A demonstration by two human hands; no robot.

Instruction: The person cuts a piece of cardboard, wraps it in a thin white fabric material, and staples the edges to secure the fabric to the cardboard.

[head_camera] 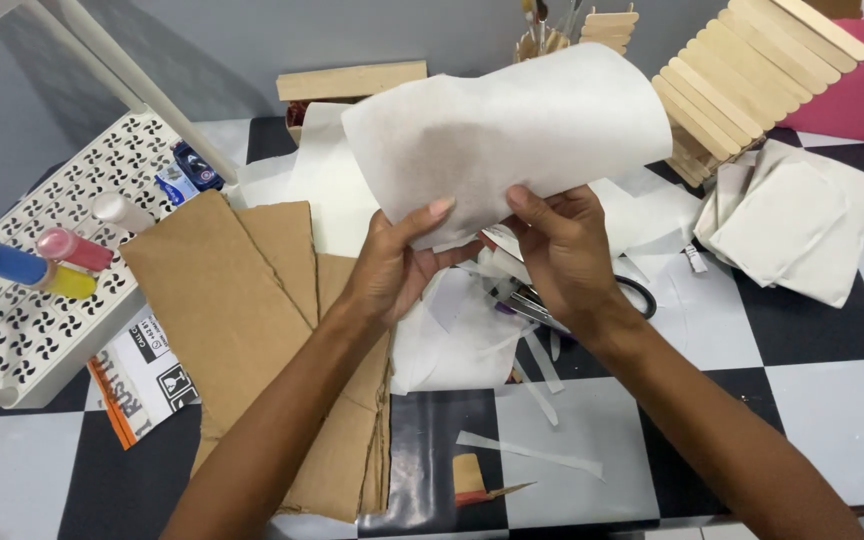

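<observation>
Both hands lift a white paper sheet [497, 135] at 12 o'clock | left hand [392, 265] and right hand [562, 250] pinch its lower edge | cardboard pieces [242, 310] at 8 o'clock | scissors [552, 305], cut strips [532, 450] below suggest trimming under way, sheet itself uncut.

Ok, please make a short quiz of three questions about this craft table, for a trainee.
1. True or false: both hands grip the white paper sheet.
2. What lies on the table directly under the left hand?
A) brown cardboard pieces
B) folded white cloths
C) paint bottles
3. Which tool, partly hidden under the right hand, shows a black handle loop?

Key
1. True: each hand pinches the lower edge of the sheet, which is raised above the table.
2. A.
3. The scissors.
</observation>
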